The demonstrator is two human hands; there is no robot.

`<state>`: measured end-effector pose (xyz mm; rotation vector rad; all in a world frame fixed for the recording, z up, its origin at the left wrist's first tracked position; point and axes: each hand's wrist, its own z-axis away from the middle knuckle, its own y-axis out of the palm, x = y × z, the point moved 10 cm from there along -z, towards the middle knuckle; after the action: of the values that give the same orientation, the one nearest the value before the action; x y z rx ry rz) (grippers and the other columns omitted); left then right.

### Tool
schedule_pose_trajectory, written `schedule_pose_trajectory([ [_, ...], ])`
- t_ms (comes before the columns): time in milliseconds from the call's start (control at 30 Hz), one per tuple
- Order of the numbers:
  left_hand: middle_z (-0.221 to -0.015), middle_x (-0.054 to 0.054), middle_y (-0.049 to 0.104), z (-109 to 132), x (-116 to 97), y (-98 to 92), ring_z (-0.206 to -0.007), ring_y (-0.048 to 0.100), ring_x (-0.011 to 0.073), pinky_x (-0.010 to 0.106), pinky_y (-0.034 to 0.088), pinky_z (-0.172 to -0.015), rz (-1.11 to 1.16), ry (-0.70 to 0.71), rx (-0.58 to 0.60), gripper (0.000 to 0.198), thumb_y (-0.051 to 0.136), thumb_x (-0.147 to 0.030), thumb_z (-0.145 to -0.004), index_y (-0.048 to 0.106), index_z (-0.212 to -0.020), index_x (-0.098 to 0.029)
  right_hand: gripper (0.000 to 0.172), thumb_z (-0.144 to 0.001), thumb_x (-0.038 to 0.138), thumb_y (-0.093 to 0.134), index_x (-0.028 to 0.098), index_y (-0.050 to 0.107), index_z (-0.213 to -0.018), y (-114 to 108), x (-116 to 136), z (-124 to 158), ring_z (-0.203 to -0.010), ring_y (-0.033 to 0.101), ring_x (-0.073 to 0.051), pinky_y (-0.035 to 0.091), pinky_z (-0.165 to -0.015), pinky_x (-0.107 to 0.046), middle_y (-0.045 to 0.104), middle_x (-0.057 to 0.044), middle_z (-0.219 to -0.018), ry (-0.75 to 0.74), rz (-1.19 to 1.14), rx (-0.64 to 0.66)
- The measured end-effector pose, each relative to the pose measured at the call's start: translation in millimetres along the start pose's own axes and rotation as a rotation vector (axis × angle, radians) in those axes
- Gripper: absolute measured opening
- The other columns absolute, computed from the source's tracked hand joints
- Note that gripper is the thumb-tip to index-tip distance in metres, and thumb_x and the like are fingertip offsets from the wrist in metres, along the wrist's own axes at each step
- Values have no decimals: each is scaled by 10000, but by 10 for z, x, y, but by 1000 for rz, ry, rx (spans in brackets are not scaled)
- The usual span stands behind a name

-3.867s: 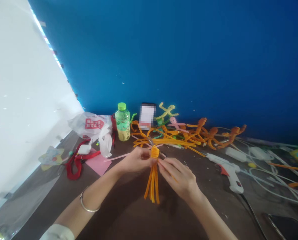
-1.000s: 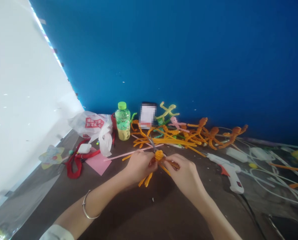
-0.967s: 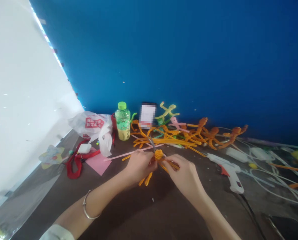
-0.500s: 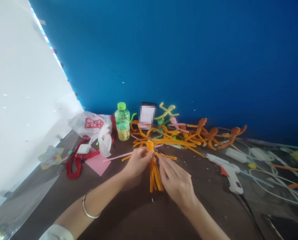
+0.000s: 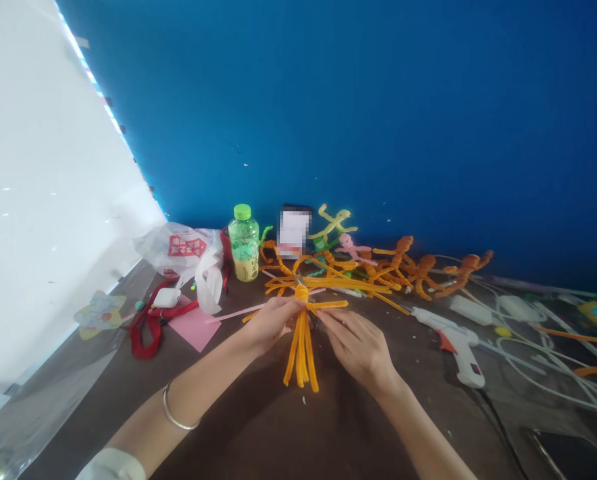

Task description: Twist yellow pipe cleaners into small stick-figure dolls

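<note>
An orange pipe-cleaner figure [image 5: 302,350] is held up over the middle of the table, its coiled top upright and several loose strands hanging below. My left hand [image 5: 274,323] pinches it just under the coil. On the other side, the fingers of my right hand [image 5: 358,347] are closed at one orange pipe cleaner [image 5: 331,305] that sticks out to the right from the figure. The exact grip of those fingertips is partly hidden. Behind the figure lies a bundle of loose orange pipe cleaners [image 5: 358,285], with a metal tool tip [image 5: 299,277] beside it.
A green-capped bottle [image 5: 244,247], a phone [image 5: 295,232] and a plastic bag [image 5: 178,243] stand along the blue wall. Several finished pipe-cleaner figures [image 5: 425,270] lie at the back right. To the right are a glue gun [image 5: 458,343], cables and a dark phone [image 5: 573,457]. Pink paper [image 5: 195,328] lies left.
The hanging strands have swung a little left and fanned out. My right hand has shifted slightly away from them, and the side pipe cleaner now sticks out more level.
</note>
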<state>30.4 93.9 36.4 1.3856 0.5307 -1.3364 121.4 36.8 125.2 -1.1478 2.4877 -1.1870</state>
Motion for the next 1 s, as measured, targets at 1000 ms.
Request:
schedule_pose_trajectory([
  [1000,-706,15,541,21,-113,196,-677,499,123,258,395,-697,-299,134,238,377,532,-488,-745,586,-777,-117,89,-774,239,572,192,647,-768,125,-337,9,-696,606,-149,516,-629,-255,627,-29,-754,497,-488,-19],
])
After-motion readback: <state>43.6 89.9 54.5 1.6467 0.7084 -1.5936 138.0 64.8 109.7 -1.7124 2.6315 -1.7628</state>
